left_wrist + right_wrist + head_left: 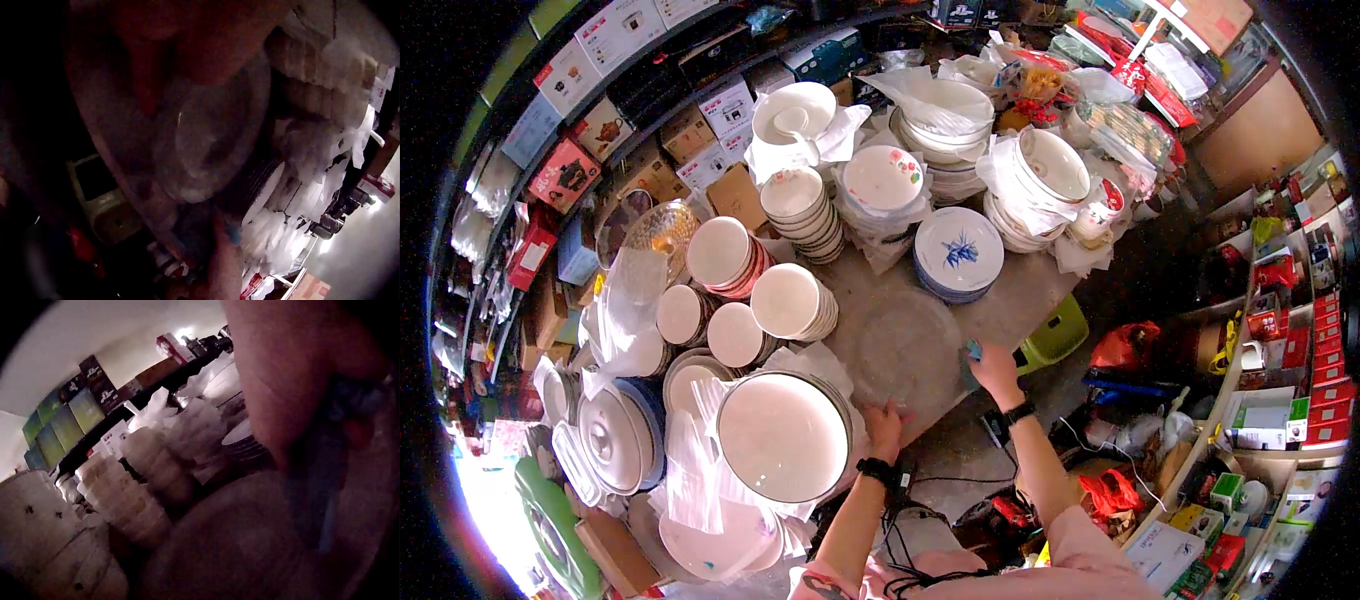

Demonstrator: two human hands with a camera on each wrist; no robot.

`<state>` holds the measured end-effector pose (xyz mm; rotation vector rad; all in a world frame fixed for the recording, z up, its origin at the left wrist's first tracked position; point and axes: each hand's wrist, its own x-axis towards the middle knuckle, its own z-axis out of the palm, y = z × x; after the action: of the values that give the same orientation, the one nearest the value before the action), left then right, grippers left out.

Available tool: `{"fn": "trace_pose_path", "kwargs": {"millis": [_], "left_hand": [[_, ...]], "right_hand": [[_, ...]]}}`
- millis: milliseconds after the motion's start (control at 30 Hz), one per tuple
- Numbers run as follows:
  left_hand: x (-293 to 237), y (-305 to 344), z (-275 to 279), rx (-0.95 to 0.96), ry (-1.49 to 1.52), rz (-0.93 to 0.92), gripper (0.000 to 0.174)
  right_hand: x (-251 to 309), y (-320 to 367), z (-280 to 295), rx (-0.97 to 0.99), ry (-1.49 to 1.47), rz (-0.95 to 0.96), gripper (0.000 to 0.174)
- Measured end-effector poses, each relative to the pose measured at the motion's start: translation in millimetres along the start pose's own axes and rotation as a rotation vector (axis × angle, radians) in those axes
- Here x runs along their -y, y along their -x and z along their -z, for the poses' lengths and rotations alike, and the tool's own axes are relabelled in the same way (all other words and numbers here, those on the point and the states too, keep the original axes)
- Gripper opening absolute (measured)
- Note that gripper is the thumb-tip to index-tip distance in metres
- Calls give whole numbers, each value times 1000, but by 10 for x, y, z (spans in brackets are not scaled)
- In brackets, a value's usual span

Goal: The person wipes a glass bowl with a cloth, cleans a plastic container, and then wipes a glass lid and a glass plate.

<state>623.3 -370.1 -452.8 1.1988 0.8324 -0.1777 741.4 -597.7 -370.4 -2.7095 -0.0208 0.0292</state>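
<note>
**Plate point(903, 345) with cloth point(972, 352) at its rim**

Left hand point(887, 428): at the plate's near rim; whether it grips cannot be told. Plate: flat on the bench point(1025, 300), round, without long axis, lying beyond the left hand. Right hand point(997, 373): at the plate's right rim, pinching the cloth; neither hand is plainly nearer.

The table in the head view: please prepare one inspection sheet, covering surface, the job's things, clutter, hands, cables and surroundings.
Surface: grey tabletop, partly bare around the middle.
Job's things: round see-through plate lying flat; blue cloth at its right side.
Clutter: stacked bowls and blue-patterned plates crowd close by.
Hands: left hand at the plate's near edge, grip unclear; right hand holds the cloth.
Cables: black cables near the person's body.
Surroundings: boxed goods on both sides.
</note>
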Motion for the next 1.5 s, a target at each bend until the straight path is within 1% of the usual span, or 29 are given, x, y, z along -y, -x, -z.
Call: {"fn": "trace_pose_path", "kwargs": {"millis": [33, 67, 100, 133, 167, 233, 267, 333, 400, 467, 500, 533, 567, 633, 667, 700, 733, 767, 800, 867, 967, 1000, 1067, 1100, 1167, 1200, 1267, 1367, 1500], "left_hand": [[66, -51, 28, 42, 47, 7, 50], [-61, -15, 11, 42, 48, 5, 50], [-297, 81, -28, 63, -53, 35, 52], [-440, 127, -49, 82, -151, 66, 53], [-273, 0, -15, 79, -147, 64, 53], [299, -348, 96, 134, 136, 35, 61], [336, -376, 100, 130, 141, 34, 61], [410, -433, 92, 127, -11, -82, 68], [540, -489, 93, 94, 51, -42, 68], [514, -405, 47, 65, 111, 1, 69], [311, -252, -31, 18, 117, -14, 69], [194, -171, -79, -29, 123, -29, 70], [285, -230, -42, -31, 127, -26, 70], [542, -465, 70, 127, -234, -12, 67], [361, -358, 24, 124, -230, -15, 67], [-17, -74, -80, 2, -117, -84, 65], [-296, 164, -154, -119, -4, -151, 64], [-394, 280, -177, -126, -2, -150, 64], [-448, 366, -188, -135, 29, -180, 65], [-484, 426, -206, -152, 61, -214, 67], [-288, 566, -106, 126, 99, -145, 59], [-23, 497, -30, 114, 102, -147, 59], [490, 181, 92, 188, 700, 150, 59], [566, 93, 130, 182, 705, 146, 59], [636, 26, 190, 238, 1000, 279, 69], [651, 28, 210, 235, 1005, 281, 69], [669, 35, 233, 243, 1211, 349, 59], [669, 3, 214, 224, 1060, 283, 63], [683, -16, 145, 143, 597, 101, 69]], "right_hand": [[29, -117, -37, 39, 16, 24, 39], [32, -209, -101, 76, 31, 49, 43], [22, -283, -187, 75, 31, 52, 43], [8, -355, -281, 149, 39, 25, 47], [15, -408, -335, 223, 48, -2, 50], [102, -432, -356, 203, 59, -8, 52], [120, -442, -380, 180, 68, -17, 54], [135, -447, -402, 167, 37, -28, 53], [50, -431, -494, 159, 5, -40, 52], [-85, -434, -624, 95, -23, 57, 65], [-58, -439, -589, 98, -20, 61, 65], [25, -450, -482, 180, 67, 18, 56], [121, -440, -363, 262, 155, -28, 47], [454, -437, -12, 290, 204, -48, 44], [586, -454, 68, 316, 249, -72, 41], [658, -478, 58, 317, 249, -66, 41], [719, -489, 34, 225, 208, 90, 47], [780, -501, -6, 134, 165, 244, 53], [859, -581, -107, 140, 163, 251, 53], [1029, -906, -357, 235, 177, 356, 58], [1115, -1268, -643, 299, 250, 429, 65], [1114, -1356, -727, 304, 246, 440, 65], [1111, -1518, -838, 464, 291, 381, 69], [1238, -1536, -706, 552, 300, 371, 67], [1353, -1519, -585, 569, 307, 347, 66], [1377, -1514, -566, 581, 312, 318, 66], [1293, -1539, -684, 539, 329, 333, 65], [1200, -1615, -811, 461, 294, 378, 62], [1182, -1622, -842, 410, 270, 392, 55]]}}
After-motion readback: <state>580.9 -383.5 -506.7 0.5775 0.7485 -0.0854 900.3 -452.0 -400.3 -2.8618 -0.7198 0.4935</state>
